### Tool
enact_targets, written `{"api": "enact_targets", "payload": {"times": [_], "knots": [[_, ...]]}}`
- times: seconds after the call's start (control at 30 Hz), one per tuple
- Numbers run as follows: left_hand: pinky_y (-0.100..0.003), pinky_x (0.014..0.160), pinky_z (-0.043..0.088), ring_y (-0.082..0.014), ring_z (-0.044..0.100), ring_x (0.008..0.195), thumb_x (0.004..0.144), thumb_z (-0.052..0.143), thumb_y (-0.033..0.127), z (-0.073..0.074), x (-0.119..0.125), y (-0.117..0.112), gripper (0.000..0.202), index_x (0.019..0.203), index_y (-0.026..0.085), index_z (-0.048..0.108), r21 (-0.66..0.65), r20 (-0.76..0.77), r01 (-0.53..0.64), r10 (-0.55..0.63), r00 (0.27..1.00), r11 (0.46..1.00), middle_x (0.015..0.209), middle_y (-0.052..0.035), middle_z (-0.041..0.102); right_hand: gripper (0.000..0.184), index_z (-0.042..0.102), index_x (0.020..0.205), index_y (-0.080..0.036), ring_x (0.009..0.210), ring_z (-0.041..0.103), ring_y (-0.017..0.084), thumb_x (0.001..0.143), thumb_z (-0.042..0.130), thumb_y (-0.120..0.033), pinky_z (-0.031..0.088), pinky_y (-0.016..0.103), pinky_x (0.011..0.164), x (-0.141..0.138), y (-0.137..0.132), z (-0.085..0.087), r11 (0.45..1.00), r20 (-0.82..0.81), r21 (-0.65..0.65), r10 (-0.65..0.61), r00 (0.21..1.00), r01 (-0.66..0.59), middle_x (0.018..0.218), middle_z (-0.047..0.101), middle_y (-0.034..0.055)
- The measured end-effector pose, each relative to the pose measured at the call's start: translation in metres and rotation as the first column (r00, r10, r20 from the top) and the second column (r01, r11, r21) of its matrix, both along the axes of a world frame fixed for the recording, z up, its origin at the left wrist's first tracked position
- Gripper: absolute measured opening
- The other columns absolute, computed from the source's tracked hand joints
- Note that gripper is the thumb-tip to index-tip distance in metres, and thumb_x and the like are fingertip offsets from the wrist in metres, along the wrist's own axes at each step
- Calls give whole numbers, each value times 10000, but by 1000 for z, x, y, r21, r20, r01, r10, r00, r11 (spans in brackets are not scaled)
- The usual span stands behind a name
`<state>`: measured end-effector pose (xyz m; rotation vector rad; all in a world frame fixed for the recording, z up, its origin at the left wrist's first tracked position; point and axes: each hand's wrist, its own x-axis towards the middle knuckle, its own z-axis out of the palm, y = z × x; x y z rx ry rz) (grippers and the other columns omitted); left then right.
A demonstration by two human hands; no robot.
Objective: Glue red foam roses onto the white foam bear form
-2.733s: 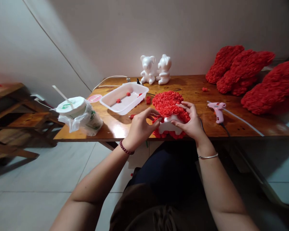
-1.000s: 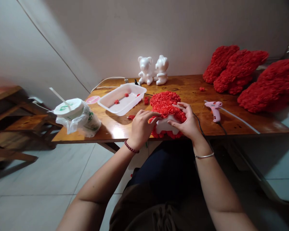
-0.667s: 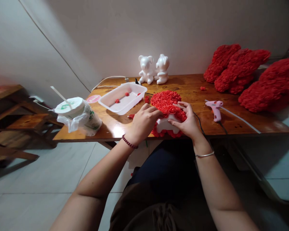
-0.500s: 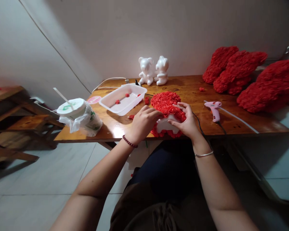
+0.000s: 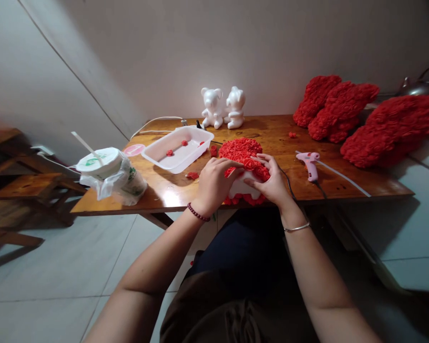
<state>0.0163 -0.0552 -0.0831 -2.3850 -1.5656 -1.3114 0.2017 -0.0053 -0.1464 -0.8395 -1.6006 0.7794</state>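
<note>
A partly covered white foam form [image 5: 243, 186] lies at the table's front edge, with red artificial roses [image 5: 240, 148] over its far side and along its lower edge. My right hand [image 5: 271, 183] grips it from the right, thumb on the bare white part and fingers on the roses. From the left, my left hand [image 5: 218, 181] reaches over the form, its fingers close together at the edge of the roses. Its fingertips and thumb are partly hidden, and I cannot make out what they pinch. A pink glue gun [image 5: 310, 166] lies right of my hands.
On the wooden table [image 5: 271, 128] stand two white foam bears [image 5: 212, 107] and a plastic tray [image 5: 153, 159] holding a few roses. Bagged drink cup [image 5: 110, 176] stands front left. Several rose-covered shapes [image 5: 343, 112] lie at right. A black cord [image 5: 288, 181] runs beside my right hand.
The view has shifted slightly, so most things on the table appear further left. My left hand's fingers look straighter over the form; my right hand keeps its grip.
</note>
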Motion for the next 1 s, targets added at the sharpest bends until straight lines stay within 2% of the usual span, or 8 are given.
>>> {"api": "enact_targets", "payload": {"times": [0.23, 0.4, 0.5, 0.6, 0.73, 0.83, 0.9, 1.0], "knots": [[-351, 838, 494, -226, 646, 926, 907, 720, 224, 10, 4, 6, 81, 906, 250, 796, -38, -195, -44, 36, 980, 998, 937, -21, 777, 846, 487, 1274, -244, 1366, 577, 273, 618, 889, -599, 475, 438, 1166, 0, 1, -1, 1000, -20, -7, 4, 1000, -4, 1419, 597, 153], [-340, 784, 489, -234, 640, 912, 916, 706, 229, 16, 5, 4, 90, 884, 244, 789, -26, -259, -56, 47, 965, 998, 900, -34, 770, 868, 480, 1289, -246, 1364, 580, 279, 616, 885, -615, 464, 461, 1169, -2, 4, -6, 1000, -15, 16, 15, 1000, -14, 1429, 595, 164], [-321, 751, 486, -227, 646, 928, 901, 720, 211, 14, 3, 5, 73, 890, 248, 782, -52, -223, -61, 48, 974, 997, 905, -30, 769, 887, 457, 1352, -254, 1377, 572, 276, 652, 868, -610, 454, 461, 1178, 0, 2, -5, 998, 2, 59, 14, 1000, -14, 1454, 582, 157], [-326, 794, 501, -209, 669, 919, 887, 740, 211, 7, 3, 8, 27, 900, 234, 737, -66, -88, -54, 49, 995, 996, 922, -18, 771, 867, 432, 1442, -278, 1386, 564, 269, 730, 830, -574, 437, 474, 1193, 5, -4, 2, 990, 97, 140, -37, 995, 23, 1472, 582, 129], [-307, 772, 515, -187, 710, 901, 870, 775, 250, 2, 7, 9, 193, 962, 202, 613, -92, 119, -41, 52, 992, 995, 964, -38, 752, 632, 558, 1401, -332, 1435, 512, 282, 831, 762, -514, 375, 545, 1220, 12, -12, 15, 929, 286, 355, -212, 934, 102, 1498, 580, 66], [-322, 795, 509, -194, 707, 918, 876, 769, 244, 3, 8, 10, 230, 965, 199, 562, -104, 95, -45, 55, 994, 994, 973, -43, 741, 486, 622, 1342, -341, 1432, 514, 304, 885, 714, -478, 280, 628, 1232, 12, -15, 20, 892, 392, 441, -287, 874, 95, 1439, 634, 40], [-329, 797, 501, -205, 693, 935, 879, 763, 239, 5, 7, 11, 235, 969, 195, 550, -106, 48, -62, 67, 997, 992, 978, -47, 736, 447, 637, 1328, -338, 1423, 525, 309, 904, 693, -466, 237, 653, 1233, 10, -16, 19, 893, 423, 441, -295, 857, 89, 1401, 662, 34], [-325, 768, 487, -216, 672, 932, 898, 741, 259, 7, 4, 12, 217, 973, 189, 549, -105, -30, -88, 85, 996, 991, 977, -59, 724, 441, 641, 1328, -335, 1400, 550, 306, 907, 685, -461, 236, 647, 1228, 7, -16, 16, 901, 429, 427, -280, 859, 81, 1396, 663, 37]]}}
